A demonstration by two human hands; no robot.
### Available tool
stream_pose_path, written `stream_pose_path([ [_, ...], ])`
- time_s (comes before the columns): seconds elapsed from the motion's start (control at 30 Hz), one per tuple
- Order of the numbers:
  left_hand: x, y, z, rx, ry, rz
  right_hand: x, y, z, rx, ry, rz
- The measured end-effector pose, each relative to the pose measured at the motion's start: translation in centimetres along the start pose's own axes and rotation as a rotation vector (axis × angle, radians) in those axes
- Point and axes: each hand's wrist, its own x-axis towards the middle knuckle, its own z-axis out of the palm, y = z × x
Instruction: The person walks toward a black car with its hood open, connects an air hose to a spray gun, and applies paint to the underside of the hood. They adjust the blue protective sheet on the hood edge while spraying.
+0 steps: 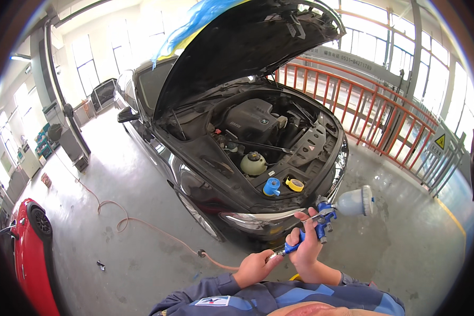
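Both hands (279,253) on spray gun (329,210)

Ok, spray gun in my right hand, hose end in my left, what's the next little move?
Probably push the hose end up into the base of the spray gun handle. Your left hand pinches the fitting right below the handle, while your right hand grips the gun with its cup tilted sideways. Whether the fitting is already seated can't be told.
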Motion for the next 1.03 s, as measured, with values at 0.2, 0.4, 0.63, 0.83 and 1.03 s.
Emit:
stream_pose_path([
  [0.2, -3.2, -2.6, -3.1, -0.038, 0.017, -0.048, -2.0, 4.3, 2.5, -0.038, 0.042, 0.07],
  [0.4, -4.5, -4.5, -5.5, -0.05, -0.028, -0.057, -3.0, 6.6, 4.0, -0.048, 0.071, 0.065],
  [0.63, -2.9, -9.4, -5.8, -0.12, -0.193, -0.005, -2.3, 9.2, 3.3, -0.141, 0.093, 0.037],
  [0.83, -7.3, -25.7, -4.2, 0.33, -0.462, -0.166, -3.8, 9.0, -1.2, -0.577, 0.015, -0.134],
  [1.03, -23.4, -42.8, -0.1, 0.226, -0.511, -0.714, -7.2, 8.1, -5.2, -0.831, 0.027, -0.099],
])
